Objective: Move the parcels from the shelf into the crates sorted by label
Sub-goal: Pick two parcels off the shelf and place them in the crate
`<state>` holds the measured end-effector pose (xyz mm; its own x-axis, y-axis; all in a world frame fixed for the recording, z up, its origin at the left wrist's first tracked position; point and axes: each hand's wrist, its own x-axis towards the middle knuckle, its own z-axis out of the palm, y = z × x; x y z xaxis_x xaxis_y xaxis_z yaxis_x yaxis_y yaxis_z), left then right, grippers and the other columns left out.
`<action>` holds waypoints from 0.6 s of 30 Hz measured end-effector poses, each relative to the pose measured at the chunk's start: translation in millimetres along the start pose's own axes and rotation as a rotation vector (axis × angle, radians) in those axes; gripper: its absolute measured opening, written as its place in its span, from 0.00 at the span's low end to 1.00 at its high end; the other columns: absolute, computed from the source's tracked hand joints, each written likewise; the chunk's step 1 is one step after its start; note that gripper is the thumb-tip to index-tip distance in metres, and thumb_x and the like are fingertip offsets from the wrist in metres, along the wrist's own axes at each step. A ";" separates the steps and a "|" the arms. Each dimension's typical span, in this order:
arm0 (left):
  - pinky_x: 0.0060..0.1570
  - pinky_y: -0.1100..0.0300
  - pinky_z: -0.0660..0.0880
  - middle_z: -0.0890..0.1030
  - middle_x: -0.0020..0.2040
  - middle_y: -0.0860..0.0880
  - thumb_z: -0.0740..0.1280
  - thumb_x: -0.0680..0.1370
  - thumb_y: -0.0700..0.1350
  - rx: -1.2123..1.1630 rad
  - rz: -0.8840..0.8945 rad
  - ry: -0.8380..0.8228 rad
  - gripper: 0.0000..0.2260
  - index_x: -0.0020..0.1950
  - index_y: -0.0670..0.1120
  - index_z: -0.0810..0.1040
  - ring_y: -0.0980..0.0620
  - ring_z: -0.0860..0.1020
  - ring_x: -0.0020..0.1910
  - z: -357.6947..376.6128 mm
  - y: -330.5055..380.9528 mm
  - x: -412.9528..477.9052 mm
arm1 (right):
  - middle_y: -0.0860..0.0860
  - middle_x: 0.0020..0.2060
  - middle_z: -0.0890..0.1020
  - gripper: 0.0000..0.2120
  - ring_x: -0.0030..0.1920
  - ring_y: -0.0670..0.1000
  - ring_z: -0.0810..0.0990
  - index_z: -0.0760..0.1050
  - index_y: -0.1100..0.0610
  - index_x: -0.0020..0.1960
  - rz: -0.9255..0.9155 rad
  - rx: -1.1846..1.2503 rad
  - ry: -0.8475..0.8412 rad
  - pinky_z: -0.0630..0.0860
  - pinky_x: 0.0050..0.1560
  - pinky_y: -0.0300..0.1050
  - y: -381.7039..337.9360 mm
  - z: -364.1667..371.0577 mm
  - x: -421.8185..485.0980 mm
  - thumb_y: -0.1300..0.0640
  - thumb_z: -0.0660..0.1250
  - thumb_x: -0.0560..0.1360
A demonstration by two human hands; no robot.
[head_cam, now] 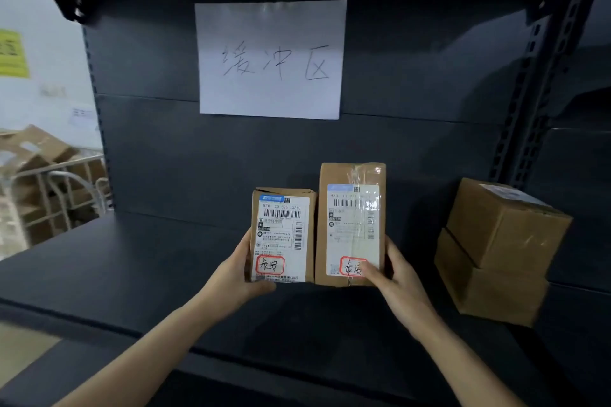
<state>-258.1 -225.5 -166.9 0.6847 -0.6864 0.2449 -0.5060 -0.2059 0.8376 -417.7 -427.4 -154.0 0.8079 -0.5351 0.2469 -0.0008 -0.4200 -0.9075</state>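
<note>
The shelf (pixel 115 274) carried two stacked boxes (pixel 499 251) at your right; no crate was in view. Your right hand (pixel 400 281) held the taller parcel (pixel 350 225) and your left hand (pixel 231 281) the shorter parcel (pixel 281 235), over the shelf, fingers curled round their lower ends. Gripped so low, either could tip out, I think.

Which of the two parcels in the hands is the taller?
The taller parcel is the one in the right hand: its top edge stands higher than the shorter parcel in the left hand, and clear tape crosses its label.
</note>
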 end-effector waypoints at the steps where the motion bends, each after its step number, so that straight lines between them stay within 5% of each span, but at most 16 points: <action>1: 0.49 0.68 0.75 0.79 0.53 0.65 0.72 0.70 0.36 0.004 -0.004 0.013 0.38 0.68 0.63 0.56 0.65 0.78 0.54 -3.7 -1.2 -6.4 | 0.37 0.57 0.71 0.31 0.60 0.38 0.68 0.55 0.47 0.74 -0.003 0.010 -0.015 0.64 0.58 0.34 0.0 4.7 0.0 0.55 0.65 0.76; 5: 0.60 0.58 0.74 0.79 0.56 0.59 0.73 0.69 0.36 0.010 -0.052 0.074 0.40 0.72 0.58 0.56 0.62 0.78 0.56 -26.4 -9.1 -27.7 | 0.39 0.58 0.73 0.29 0.63 0.43 0.70 0.57 0.47 0.73 -0.029 0.060 -0.082 0.67 0.58 0.34 -5.2 29.6 -0.1 0.56 0.65 0.76; 11: 0.49 0.68 0.75 0.77 0.55 0.58 0.73 0.69 0.33 -0.004 -0.106 0.189 0.41 0.67 0.61 0.53 0.68 0.77 0.53 -68.6 -17.9 -64.9 | 0.40 0.57 0.74 0.28 0.60 0.41 0.71 0.58 0.48 0.73 -0.069 0.112 -0.197 0.68 0.49 0.28 -25.5 76.0 0.6 0.56 0.64 0.76; 18: 0.56 0.59 0.76 0.79 0.55 0.60 0.75 0.67 0.34 0.013 -0.116 0.297 0.42 0.69 0.61 0.54 0.62 0.78 0.56 -140.4 -43.1 -123.3 | 0.37 0.53 0.74 0.27 0.59 0.41 0.72 0.59 0.48 0.72 -0.116 0.155 -0.301 0.67 0.47 0.28 -61.7 154.0 -10.4 0.57 0.64 0.76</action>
<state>-247.1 -34.1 -164.6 0.8605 -0.4248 0.2812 -0.4207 -0.2814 0.8624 -335.3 -283.0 -152.9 0.9346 -0.2409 0.2616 0.1723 -0.3368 -0.9257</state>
